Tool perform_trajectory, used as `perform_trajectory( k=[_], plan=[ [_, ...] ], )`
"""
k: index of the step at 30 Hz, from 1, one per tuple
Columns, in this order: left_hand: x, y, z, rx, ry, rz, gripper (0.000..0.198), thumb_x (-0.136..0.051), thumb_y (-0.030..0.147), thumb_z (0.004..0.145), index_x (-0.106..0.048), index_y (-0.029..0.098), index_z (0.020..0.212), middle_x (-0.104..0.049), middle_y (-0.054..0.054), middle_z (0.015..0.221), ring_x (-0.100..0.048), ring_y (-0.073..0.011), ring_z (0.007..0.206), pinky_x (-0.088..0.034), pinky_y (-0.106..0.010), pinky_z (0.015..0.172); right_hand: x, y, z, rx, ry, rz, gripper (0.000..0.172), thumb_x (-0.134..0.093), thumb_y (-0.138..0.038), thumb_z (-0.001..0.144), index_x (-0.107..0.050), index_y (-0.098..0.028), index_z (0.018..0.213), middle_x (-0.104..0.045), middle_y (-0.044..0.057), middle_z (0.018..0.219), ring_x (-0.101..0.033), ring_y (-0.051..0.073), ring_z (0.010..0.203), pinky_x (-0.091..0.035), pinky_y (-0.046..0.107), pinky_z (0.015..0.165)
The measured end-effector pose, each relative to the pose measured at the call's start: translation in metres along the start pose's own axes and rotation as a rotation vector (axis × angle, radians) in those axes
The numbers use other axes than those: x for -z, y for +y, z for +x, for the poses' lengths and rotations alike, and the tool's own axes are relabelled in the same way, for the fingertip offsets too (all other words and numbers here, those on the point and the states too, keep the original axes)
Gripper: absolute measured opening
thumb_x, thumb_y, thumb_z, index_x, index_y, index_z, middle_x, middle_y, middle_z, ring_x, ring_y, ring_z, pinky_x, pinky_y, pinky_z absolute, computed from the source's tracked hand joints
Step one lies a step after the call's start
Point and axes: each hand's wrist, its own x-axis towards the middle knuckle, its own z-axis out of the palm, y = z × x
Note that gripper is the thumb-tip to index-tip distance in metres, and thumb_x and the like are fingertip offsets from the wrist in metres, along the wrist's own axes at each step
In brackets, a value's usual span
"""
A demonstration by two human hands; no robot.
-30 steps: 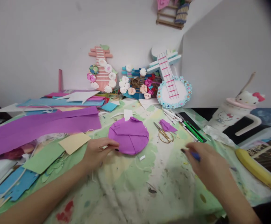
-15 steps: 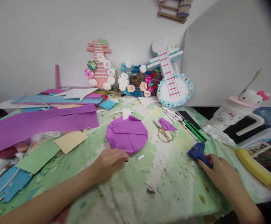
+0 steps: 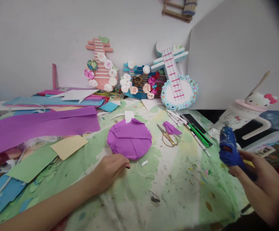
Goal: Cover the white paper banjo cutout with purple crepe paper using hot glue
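Observation:
A round disc [image 3: 130, 141] covered in folded purple paper lies mid-table, a white tab sticking out at its far edge. Against its near edge rests my left hand [image 3: 112, 168], fingers curled in; whatever may be under them is hidden. At the right, my right hand [image 3: 262, 179] is closed around the handle of a blue glue gun [image 3: 229, 149], held up off the cloth with its nozzle upward. Gold-handled scissors [image 3: 169, 139] and a purple paper scrap [image 3: 172, 128] lie right of the disc. A small white piece [image 3: 144, 163] sits near the disc.
Purple paper [image 3: 43, 126], green card [image 3: 33, 163] and cream card [image 3: 69, 147] spread over the left side. White sticks, a green cutter [image 3: 199, 134] and a dark phone [image 3: 193, 123] lie right. A white cup [image 3: 245, 114] stands behind the glue gun. Decorated paper instruments [image 3: 175, 93] lean on the wall.
My right hand has lifted the glue gun off the table, moved it to the right and turned its nozzle upward. My left hand stays nearly in place beside the disc.

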Motion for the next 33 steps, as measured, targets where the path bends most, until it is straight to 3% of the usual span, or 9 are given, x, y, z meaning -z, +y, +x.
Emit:
perform_trajectory(
  k=[5, 9, 15, 19, 23, 27, 33],
  plan=[
    [-0.003, -0.005, -0.003, 0.004, -0.012, 0.072, 0.020, -0.051, 0.025, 0.091, -0.063, 0.018, 0.077, -0.069, -0.001, 0.067, -0.061, -0.0108, 0.059, -0.041, -0.021, 0.058, -0.001, -0.046, 0.025, -0.078, -0.219, 0.638, 0.049, -0.068, -0.053, 0.069, -0.057, -0.028, 0.110, -0.063, 0.015, 0.099, -0.060, 0.023, 0.074, -0.047, 0.035, 0.063],
    [-0.003, -0.005, -0.002, -0.043, 0.063, 0.127, 0.023, -0.053, 0.022, 0.089, -0.057, 0.017, 0.067, -0.057, 0.002, 0.055, -0.049, -0.0088, 0.048, -0.035, -0.021, 0.051, -0.019, -0.101, 0.045, -0.007, -0.381, 0.770, 0.050, -0.079, -0.046, 0.057, -0.060, -0.022, 0.096, -0.059, 0.003, 0.075, -0.050, 0.014, 0.056, -0.041, 0.027, 0.049],
    [-0.002, -0.001, 0.000, -0.070, 0.054, 0.106, 0.020, -0.043, 0.022, 0.093, -0.051, 0.018, 0.075, -0.050, 0.002, 0.061, -0.047, -0.0106, 0.052, -0.035, -0.022, 0.051, -0.068, -0.163, 0.049, 0.150, -0.614, 0.892, 0.032, -0.064, -0.048, 0.075, -0.053, -0.019, 0.083, -0.048, -0.006, 0.052, -0.044, 0.010, 0.042, -0.036, 0.023, 0.042],
    [-0.006, -0.005, 0.002, -0.063, 0.016, 0.069, 0.024, -0.043, 0.032, 0.094, -0.045, 0.021, 0.072, -0.050, 0.005, 0.057, -0.047, -0.0093, 0.044, -0.035, -0.020, 0.044, -0.102, -0.168, 0.041, 0.201, -0.621, 0.915, 0.021, -0.064, -0.035, 0.075, -0.050, -0.019, 0.072, -0.048, -0.007, 0.047, -0.047, 0.009, 0.043, -0.036, 0.021, 0.044],
    [-0.014, -0.008, 0.001, -0.035, 0.001, 0.053, 0.026, -0.044, 0.034, 0.092, -0.041, 0.022, 0.069, -0.048, 0.006, 0.053, -0.044, -0.0091, 0.038, -0.033, -0.019, 0.039, -0.118, -0.159, 0.034, 0.126, -0.716, 1.137, 0.018, -0.064, -0.031, 0.073, -0.051, -0.019, 0.070, -0.048, -0.008, 0.044, -0.046, 0.009, 0.038, -0.037, 0.021, 0.040],
    [-0.023, -0.011, -0.004, -0.011, -0.017, 0.076, 0.026, -0.045, 0.033, 0.090, -0.038, 0.023, 0.068, -0.044, 0.008, 0.050, -0.041, -0.0089, 0.035, -0.030, -0.020, 0.037, -0.121, -0.154, 0.036, 0.027, -0.813, 1.351, 0.017, -0.065, -0.029, 0.070, -0.054, -0.017, 0.077, -0.049, -0.009, 0.041, -0.042, 0.008, 0.034, -0.037, 0.020, 0.036],
    [-0.030, -0.019, -0.015, 0.041, -0.025, 0.096, 0.024, -0.047, 0.035, 0.089, -0.040, 0.023, 0.069, -0.044, 0.007, 0.052, -0.044, -0.0102, 0.038, -0.032, -0.023, 0.041, -0.114, -0.154, 0.039, -0.048, -0.930, 1.387, 0.023, -0.069, -0.031, 0.068, -0.054, -0.017, 0.079, -0.049, -0.010, 0.042, -0.039, 0.006, 0.032, -0.034, 0.018, 0.033]
  ],
)
